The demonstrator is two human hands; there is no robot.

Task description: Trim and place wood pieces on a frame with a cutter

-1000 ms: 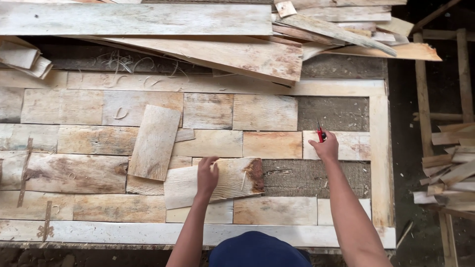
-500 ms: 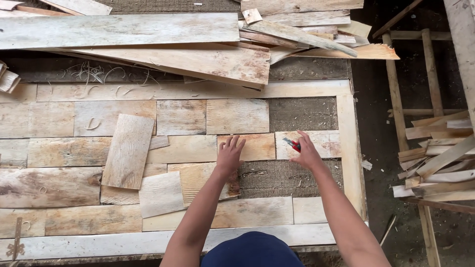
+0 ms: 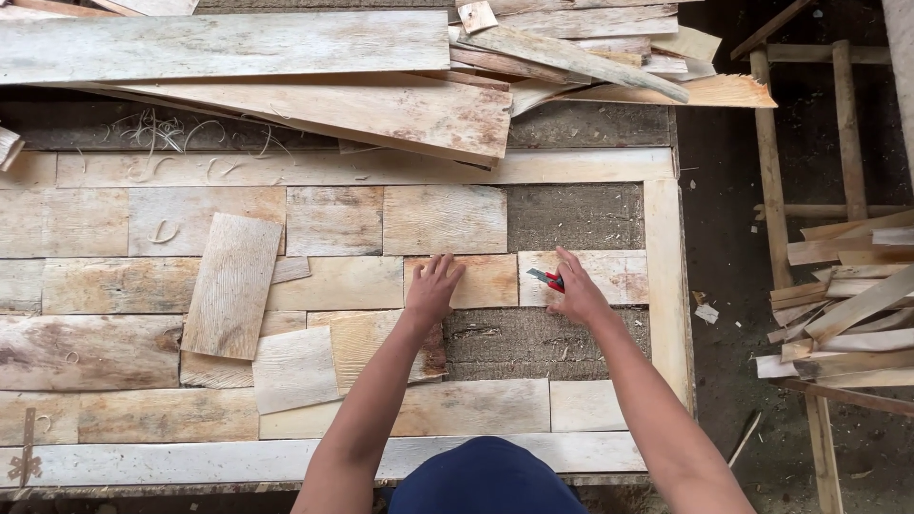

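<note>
Rough boards lay heaped along the far edge of a big wooden frame [image 3: 666, 276], and inside it short planks had been fitted in rows like a patchwork, with bare patches of grey backing [image 3: 571, 217] still showing at the right. Half a second earlier the person's left hand [image 3: 433, 288] had rested lower, near a loose piece; it had since moved up and now lay flat, fingers spread, on a small pale block [image 3: 481, 281] in the middle row, pressing on it rather than gripping it. The right hand [image 3: 576, 297] had stayed on the neighbouring block [image 3: 609, 271] just to the right, with its fingers curled round a red-handled tool [image 3: 546, 279], apparently a small cutter or pencil, though too small to tell. A narrow gap separated the two blocks. Below them an unfilled strip of backing [image 3: 533, 343] remained, and a loose, tilted plank [image 3: 231, 286] lay across the rows at the left, with other loose offcuts [image 3: 295, 366] beside it. Judging by the shift, the work had passed from choosing a piece to seating and perhaps marking it in the row, with two open spaces left to fill. Scrap wood [image 3: 838, 314] sat piled on a stand to the right.
</note>
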